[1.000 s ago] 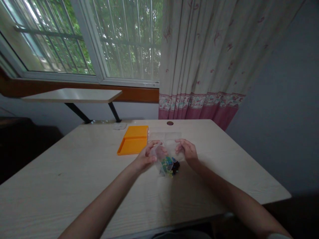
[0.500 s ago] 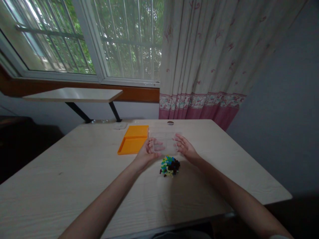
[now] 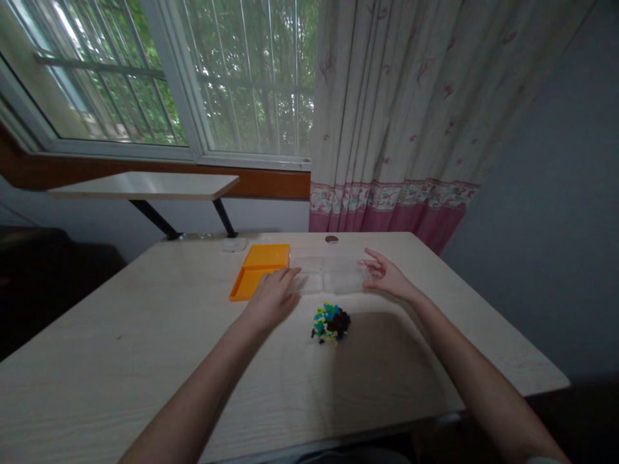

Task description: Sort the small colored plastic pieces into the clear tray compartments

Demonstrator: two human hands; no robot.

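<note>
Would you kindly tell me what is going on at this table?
A person's right hand is at the right end of some clear plastic, one box or several, the left hand at its left end. A pile of small coloured pieces lies on the table, nearer the person. An open orange case is partly behind the left hand.

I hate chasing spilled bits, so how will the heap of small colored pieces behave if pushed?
The heap of small colored pieces would probably spread apart, since its edge is ragged with stray bits. Each piece is likely light, being tiny beside the right hand. Long rolling seems unlikely, as the table looks flat.
</note>
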